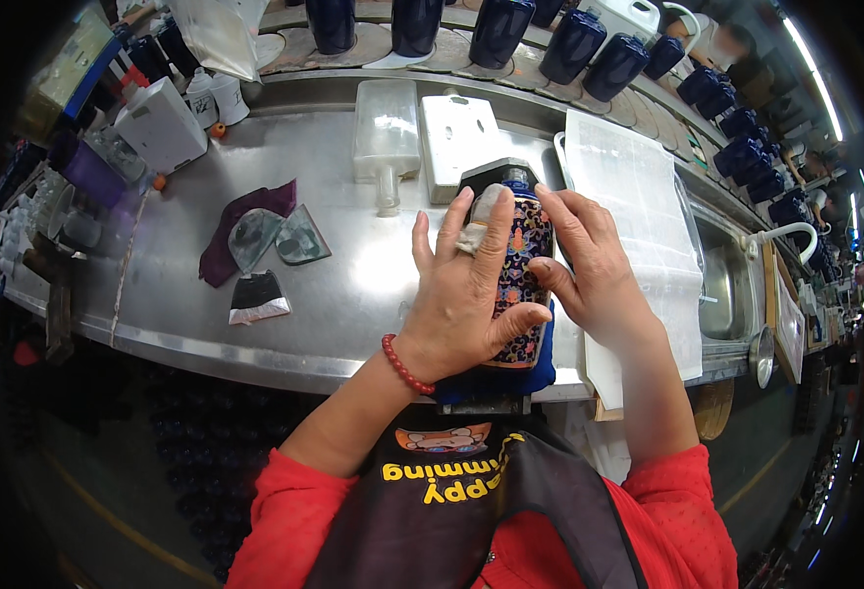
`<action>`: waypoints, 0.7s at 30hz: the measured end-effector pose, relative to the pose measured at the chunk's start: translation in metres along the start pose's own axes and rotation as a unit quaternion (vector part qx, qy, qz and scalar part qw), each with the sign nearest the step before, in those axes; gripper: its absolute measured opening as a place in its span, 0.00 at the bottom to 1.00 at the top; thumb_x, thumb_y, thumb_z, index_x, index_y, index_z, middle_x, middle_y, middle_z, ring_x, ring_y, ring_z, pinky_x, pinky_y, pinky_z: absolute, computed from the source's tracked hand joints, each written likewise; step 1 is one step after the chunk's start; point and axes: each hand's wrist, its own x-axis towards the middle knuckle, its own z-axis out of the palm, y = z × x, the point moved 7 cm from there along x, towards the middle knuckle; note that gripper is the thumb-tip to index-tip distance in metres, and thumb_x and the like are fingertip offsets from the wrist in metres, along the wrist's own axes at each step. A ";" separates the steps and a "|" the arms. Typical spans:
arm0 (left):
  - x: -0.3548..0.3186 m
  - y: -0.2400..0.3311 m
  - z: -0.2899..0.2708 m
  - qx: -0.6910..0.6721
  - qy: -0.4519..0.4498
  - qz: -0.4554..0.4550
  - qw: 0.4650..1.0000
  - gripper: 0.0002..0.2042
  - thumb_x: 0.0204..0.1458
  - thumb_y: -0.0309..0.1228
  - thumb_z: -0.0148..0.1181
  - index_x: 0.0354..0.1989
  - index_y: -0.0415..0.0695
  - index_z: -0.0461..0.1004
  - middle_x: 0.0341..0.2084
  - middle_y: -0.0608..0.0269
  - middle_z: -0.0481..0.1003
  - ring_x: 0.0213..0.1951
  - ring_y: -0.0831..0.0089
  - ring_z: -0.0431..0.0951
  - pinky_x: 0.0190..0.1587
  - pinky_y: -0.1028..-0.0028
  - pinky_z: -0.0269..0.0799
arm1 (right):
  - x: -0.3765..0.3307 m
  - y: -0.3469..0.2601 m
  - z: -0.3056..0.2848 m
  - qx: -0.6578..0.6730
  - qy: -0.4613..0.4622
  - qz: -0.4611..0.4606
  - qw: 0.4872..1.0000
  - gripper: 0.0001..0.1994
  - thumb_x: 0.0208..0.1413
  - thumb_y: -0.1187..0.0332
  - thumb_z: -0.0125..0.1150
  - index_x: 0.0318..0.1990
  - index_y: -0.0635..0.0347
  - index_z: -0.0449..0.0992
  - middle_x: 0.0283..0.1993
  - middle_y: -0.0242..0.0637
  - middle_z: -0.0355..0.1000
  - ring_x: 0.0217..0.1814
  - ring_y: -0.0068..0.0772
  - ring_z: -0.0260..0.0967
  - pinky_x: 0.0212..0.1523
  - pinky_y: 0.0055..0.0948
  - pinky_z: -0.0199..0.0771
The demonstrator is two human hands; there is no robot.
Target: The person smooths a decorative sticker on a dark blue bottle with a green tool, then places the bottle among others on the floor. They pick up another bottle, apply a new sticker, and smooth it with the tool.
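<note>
A dark blue bottle (525,257) with a colourful floral pattern lies tilted in front of me, its neck pointing away, on blue cloth (548,368). My left hand (451,294) rests across its left side, open, fingers spread and thumb over the pattern. Pale, cloth-like material (481,218) shows at the left fingers; whether it is wrapped on or held is unclear. My right hand (594,260) is open along the bottle's right edge, fingertips near the shoulder and thumb against the front. Behind the neck is a black angular piece (491,175), partly covered.
Left on the metal bench (324,275) lie dark and greenish cut pieces (280,236). A clear bottle (386,128) and a white container (456,133) stand beyond. White sheets (638,236) and a sink (731,285) are at right. Blue bottles (417,25) line the far conveyor.
</note>
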 end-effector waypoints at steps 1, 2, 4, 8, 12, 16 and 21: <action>0.001 0.004 0.001 0.010 -0.004 0.014 1.000 0.51 0.57 0.70 0.44 0.76 0.38 0.48 0.63 0.45 0.67 0.71 0.43 0.52 0.66 0.29 0.37 | 0.000 0.001 -0.001 0.009 0.005 -0.010 1.000 0.33 0.60 0.60 0.66 0.71 0.57 0.64 0.67 0.51 0.63 0.68 0.54 0.61 0.66 0.44 0.67; 0.001 0.007 0.001 0.020 -0.008 0.030 0.999 0.51 0.56 0.71 0.44 0.76 0.38 0.48 0.63 0.46 0.67 0.72 0.43 0.51 0.66 0.29 0.36 | 0.000 0.001 -0.003 0.010 0.010 -0.020 1.000 0.33 0.60 0.61 0.67 0.70 0.59 0.64 0.66 0.52 0.64 0.66 0.55 0.62 0.65 0.44 0.68; 0.001 0.011 -0.001 0.012 0.008 0.060 0.998 0.51 0.57 0.70 0.44 0.76 0.39 0.48 0.64 0.45 0.67 0.72 0.43 0.50 0.67 0.31 0.35 | -0.001 0.001 -0.006 0.011 0.020 -0.036 0.999 0.33 0.58 0.63 0.67 0.69 0.63 0.64 0.63 0.55 0.66 0.63 0.57 0.64 0.62 0.45 0.69; -0.005 -0.001 -0.005 -0.039 0.032 0.018 0.999 0.49 0.59 0.69 0.41 0.76 0.37 0.50 0.61 0.45 0.70 0.73 0.44 0.48 0.68 0.33 0.34 | -0.006 0.002 -0.006 -0.004 0.014 -0.031 0.999 0.31 0.61 0.61 0.64 0.69 0.60 0.65 0.65 0.54 0.65 0.64 0.56 0.64 0.64 0.44 0.68; -0.007 -0.013 0.000 -0.030 0.024 -0.024 0.999 0.48 0.61 0.68 0.38 0.75 0.35 0.51 0.54 0.45 0.75 0.73 0.45 0.47 0.68 0.33 0.31 | -0.009 0.004 0.001 -0.023 -0.009 -0.014 1.000 0.29 0.65 0.57 0.60 0.70 0.59 0.66 0.67 0.54 0.63 0.67 0.55 0.63 0.66 0.44 0.67; 0.000 -0.008 -0.004 -0.005 0.042 0.015 0.999 0.49 0.60 0.69 0.39 0.75 0.35 0.51 0.46 0.49 0.79 0.74 0.48 0.46 0.69 0.34 0.28 | -0.009 0.002 0.002 -0.011 0.015 -0.022 1.000 0.27 0.61 0.60 0.64 0.66 0.59 0.70 0.64 0.57 0.65 0.64 0.60 0.64 0.62 0.48 0.69; 0.010 -0.001 -0.009 0.076 -0.002 0.039 0.996 0.49 0.59 0.70 0.39 0.74 0.36 0.54 0.49 0.53 0.78 0.74 0.52 0.49 0.69 0.34 0.27 | -0.008 -0.001 0.002 -0.018 0.025 -0.027 0.999 0.26 0.61 0.61 0.64 0.65 0.59 0.70 0.64 0.57 0.65 0.63 0.61 0.64 0.62 0.48 0.69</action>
